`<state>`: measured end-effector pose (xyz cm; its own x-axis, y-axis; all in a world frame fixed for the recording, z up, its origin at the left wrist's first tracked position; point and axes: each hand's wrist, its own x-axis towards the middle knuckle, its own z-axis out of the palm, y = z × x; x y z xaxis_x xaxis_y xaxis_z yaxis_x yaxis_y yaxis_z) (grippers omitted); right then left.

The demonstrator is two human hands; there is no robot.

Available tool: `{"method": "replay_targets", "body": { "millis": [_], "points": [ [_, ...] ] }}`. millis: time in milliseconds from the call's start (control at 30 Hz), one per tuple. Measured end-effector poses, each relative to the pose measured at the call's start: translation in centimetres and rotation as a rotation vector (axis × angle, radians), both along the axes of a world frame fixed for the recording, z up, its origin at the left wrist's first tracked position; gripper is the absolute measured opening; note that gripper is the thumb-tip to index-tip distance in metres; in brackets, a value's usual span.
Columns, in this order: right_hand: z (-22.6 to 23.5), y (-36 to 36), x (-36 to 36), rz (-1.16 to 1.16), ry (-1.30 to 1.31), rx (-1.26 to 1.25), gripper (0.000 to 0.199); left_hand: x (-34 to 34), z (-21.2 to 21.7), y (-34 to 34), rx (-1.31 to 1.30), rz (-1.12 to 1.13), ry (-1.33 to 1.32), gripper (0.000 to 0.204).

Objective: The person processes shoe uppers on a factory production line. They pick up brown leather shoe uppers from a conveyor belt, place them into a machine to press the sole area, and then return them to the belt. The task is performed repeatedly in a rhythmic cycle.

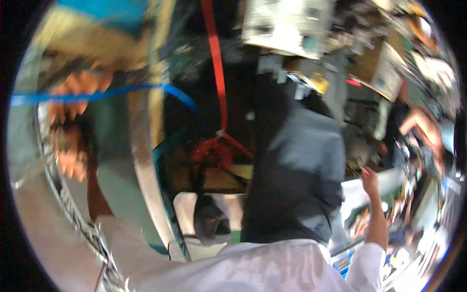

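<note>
Showing in the head view, strongly blurred, the left hand is standing out at the far left, its forearm coming up from a white sleeve across a grey-green worktop. Its fingers are appearing orange-brown and smeared; whether the left grip is closing on anything or standing apart, I cannot tell. Just above it, orange-brown lumps are lying in blur, their kind not readable, and a blue band is running sideways across them; contact with the hand is not resolving. The right hand is sitting well apart on the other side, beside a pale ledge, fingers seeming bent; the state of the right grip is likewise not readable, nor is any held object. Between the hands, a red strap is hanging down to a red tangled bundle, and black-to-grey cloth is filling the centre above the white shirt. A whitish panel is standing at the top. At far right, a co-worker's bare arm is showing among blurred clutter.
</note>
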<state>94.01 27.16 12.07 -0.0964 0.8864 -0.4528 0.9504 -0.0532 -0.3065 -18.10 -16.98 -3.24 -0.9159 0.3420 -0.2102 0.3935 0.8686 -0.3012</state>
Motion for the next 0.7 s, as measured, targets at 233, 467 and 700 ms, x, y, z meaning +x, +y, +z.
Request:
{"method": "replay_targets", "body": {
  "millis": [233, 467, 700],
  "points": [
    [1.3, -8.0, 1.0, -0.168, -0.139, 0.138, 0.037, 8.1, -1.1, 1.5, -0.113, 0.114, -0.019, 0.111],
    [-0.8, -1.4, -6.1, -0.221, 0.124, 0.355, 0.033, 13.1, 2.1, 0.5, 0.093, 0.011, -0.05, 0.083],
    [-1.1, 5.6, -21.6, 0.125, 0.395, 0.295, 0.048, 23.3, 6.8, 11.0, 0.807, -0.338, -0.084, 0.025]
  ]
}}
